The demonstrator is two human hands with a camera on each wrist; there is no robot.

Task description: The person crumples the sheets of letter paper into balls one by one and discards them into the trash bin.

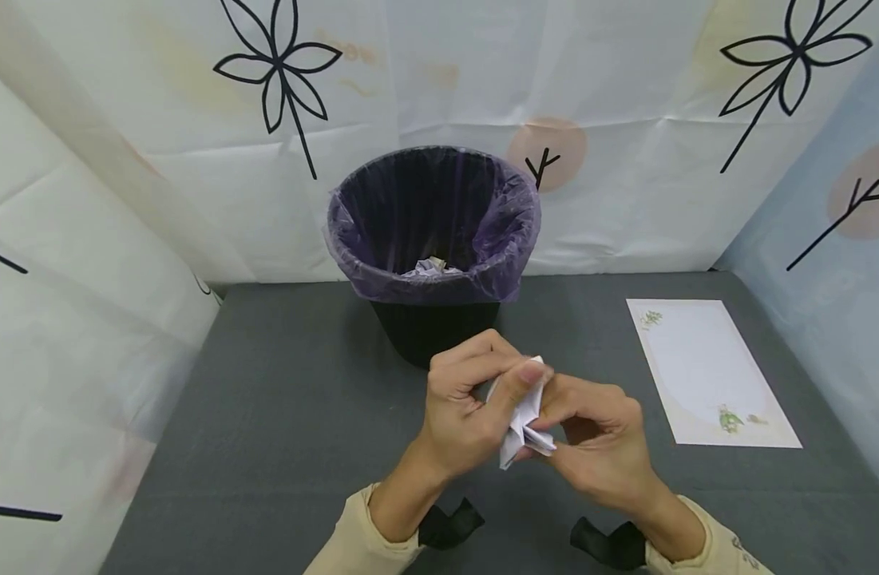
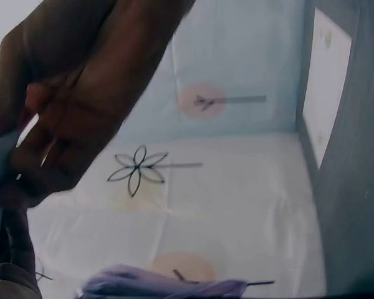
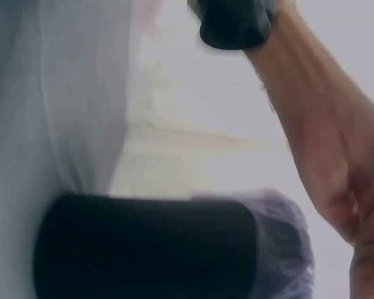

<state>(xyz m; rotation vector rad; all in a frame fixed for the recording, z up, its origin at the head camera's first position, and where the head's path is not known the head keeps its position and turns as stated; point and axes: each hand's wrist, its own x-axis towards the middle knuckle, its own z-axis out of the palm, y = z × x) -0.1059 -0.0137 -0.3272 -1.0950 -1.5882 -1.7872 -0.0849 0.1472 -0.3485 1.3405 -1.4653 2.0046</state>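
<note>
A white sheet of paper [image 1: 523,419], folded and crumpled small, is held between both hands in front of the bin. My left hand [image 1: 468,407] pinches its upper part, the thumb lying across the paper. Lower down on the right, my right hand [image 1: 597,435] grips the same paper between thumb and fingers. Just beyond the hands stands a black trash bin [image 1: 428,327] lined with a purple plastic bag [image 1: 507,231]. Inside it lies some crumpled paper [image 1: 432,267]. In the left wrist view the hand is dark, and only a pale bit of the paper shows.
A flat white sheet [image 1: 719,371] with small green prints lies at the right of the grey table [image 1: 288,447]. White printed cloth [image 1: 439,80] hangs behind and at the left, with bluish cloth [image 1: 827,319] at the right. Black straps [image 1: 449,525] hang at the wrists.
</note>
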